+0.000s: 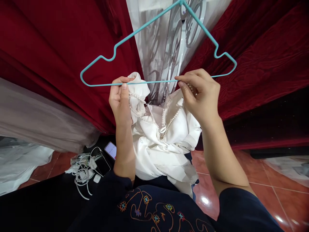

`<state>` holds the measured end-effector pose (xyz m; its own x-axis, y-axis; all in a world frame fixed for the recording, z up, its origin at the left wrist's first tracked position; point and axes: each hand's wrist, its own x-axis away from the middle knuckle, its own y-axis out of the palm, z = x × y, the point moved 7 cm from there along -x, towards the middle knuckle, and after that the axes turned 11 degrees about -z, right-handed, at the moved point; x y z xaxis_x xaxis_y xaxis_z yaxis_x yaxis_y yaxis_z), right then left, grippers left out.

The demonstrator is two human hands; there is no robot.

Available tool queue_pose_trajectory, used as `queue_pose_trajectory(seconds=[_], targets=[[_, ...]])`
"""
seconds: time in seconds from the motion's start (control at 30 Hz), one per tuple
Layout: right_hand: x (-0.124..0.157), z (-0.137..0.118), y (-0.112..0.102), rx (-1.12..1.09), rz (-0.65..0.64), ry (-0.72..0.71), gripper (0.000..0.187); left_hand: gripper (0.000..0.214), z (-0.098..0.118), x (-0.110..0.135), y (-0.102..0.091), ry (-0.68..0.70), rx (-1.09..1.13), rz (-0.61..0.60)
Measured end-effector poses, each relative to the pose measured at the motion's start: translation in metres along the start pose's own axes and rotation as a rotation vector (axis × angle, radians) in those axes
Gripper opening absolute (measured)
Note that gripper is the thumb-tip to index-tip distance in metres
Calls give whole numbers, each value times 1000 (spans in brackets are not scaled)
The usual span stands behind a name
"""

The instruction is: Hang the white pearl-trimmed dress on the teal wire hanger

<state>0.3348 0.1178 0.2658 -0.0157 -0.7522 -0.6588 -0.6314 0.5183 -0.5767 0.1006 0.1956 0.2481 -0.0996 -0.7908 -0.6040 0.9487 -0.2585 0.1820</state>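
A turquoise hanger point(159, 82) is held up in front of me, its long lower bar running across between my hands. My left hand point(118, 100) pinches that bar with thumb and fingers, and white cloth bunches against it. My right hand point(202, 95) pinches the bar farther right, with a beaded edge of cloth under its fingers. Below hangs a white dress point(154, 158) with pearl trim point(172, 125) around its neckline. A small white tag-like piece point(163, 129) shows inside the neckline. The dress's lower part rests over my lap.
Dark red gowns point(96, 64) hang left and right, with white fabric point(154, 42) between them. On a black surface point(53, 199) at left lie a lit phone point(111, 149), a coiled white cable point(82, 175) and a dark-screened device point(102, 164). Red tiles point(272, 174) cover the floor.
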Motion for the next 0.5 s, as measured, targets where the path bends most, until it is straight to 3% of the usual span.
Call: queue_pose_trajectory(seconds=[0.17, 0.23, 0.3, 0.37, 0.43, 0.5], targets=[[2, -3, -34, 57, -18, -17, 14, 61, -33, 17, -33, -282, 51, -186], [3, -7, -48, 121, -30, -23, 13, 58, -38, 21, -57, -302, 35, -147], [5, -11, -59, 180, -41, -16, 15, 44, -26, 16, -84, -165, -23, 18], [6, -14, -64, 218, -50, -9, 16, 31, 0, 4, -103, 61, -109, 185], [7, -16, -64, 242, -52, 2, 16, 24, 31, -13, -105, 258, -213, 246], [7, -18, -62, 241, -48, -6, 15, 24, 59, -36, -94, 386, -317, 211]])
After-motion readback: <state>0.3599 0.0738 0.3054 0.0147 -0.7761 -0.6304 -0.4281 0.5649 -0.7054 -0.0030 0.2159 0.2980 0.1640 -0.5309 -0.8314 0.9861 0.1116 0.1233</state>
